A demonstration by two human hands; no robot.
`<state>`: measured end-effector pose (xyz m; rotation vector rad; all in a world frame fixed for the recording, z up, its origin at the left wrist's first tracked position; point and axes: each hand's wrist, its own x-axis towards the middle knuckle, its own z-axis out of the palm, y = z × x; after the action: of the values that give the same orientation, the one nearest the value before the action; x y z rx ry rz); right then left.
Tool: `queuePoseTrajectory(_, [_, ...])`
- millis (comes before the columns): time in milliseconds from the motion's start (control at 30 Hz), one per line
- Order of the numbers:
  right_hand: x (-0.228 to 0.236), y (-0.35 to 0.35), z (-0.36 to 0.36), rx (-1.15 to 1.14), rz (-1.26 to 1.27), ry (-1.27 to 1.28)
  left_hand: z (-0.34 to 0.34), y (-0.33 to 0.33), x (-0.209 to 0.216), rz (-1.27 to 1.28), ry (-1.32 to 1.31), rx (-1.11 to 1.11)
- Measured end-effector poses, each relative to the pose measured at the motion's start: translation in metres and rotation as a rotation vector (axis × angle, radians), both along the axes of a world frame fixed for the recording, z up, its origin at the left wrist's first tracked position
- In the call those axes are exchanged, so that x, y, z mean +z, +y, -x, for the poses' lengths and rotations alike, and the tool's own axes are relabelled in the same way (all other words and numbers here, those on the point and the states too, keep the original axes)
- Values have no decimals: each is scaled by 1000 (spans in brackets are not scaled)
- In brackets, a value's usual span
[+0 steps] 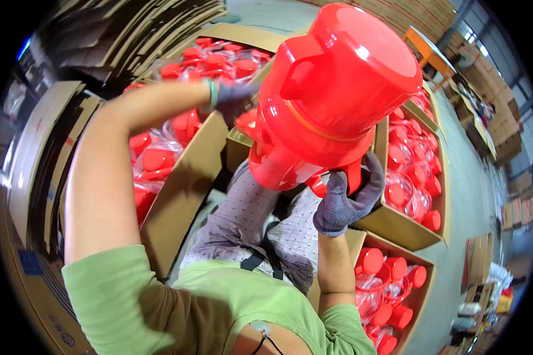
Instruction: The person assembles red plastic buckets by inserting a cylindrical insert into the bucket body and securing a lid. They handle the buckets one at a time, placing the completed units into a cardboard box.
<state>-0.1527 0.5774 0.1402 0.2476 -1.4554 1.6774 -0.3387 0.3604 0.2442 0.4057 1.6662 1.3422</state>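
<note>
While my right hand [350,204], in a grey glove, grips a handle at the lower end of the red plastic stack [331,112], that stack tilts above my lap, large in front of me. It looks like handled vessels fitted end to end, the topmost bottom-up. My left hand [238,97], gloved too, is blurred just beside the stack's left side; I cannot tell whether its fingers are wide, narrow or touching anything. Below lie my patterned trousers [234,204]. To my left stands an open carton [180,192] filled with red pieces [159,158] and clear plastic wrapping; to my right, another carton [405,229] and a nearer box [423,290] hold more of them. Flattened cardboard [38,154] leans at the far left.
</note>
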Motion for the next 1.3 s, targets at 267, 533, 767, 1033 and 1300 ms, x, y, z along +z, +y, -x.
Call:
queuePoseTrajectory(267, [-62, 65, -49, -132, -672, -226, 18, 71, -169, -436, -314, 12])
queuePoseTrajectory(533, [-107, 100, -97, 57, -1294, -351, 87, 110, -206, -21, 808, 138])
queuePoseTrajectory(767, [-14, 118, 75, -165, -941, -88, 27, 122, -151, -56, 1382, 196])
queuePoseTrajectory(1033, [29, 66, 154, 376, -608, -495, 70, 82, -163, -539, 232, 354])
queuePoseTrajectory(1300, [-18, 137, 167, 467, -335, -690, 47, 100, -145, -607, 652, 286])
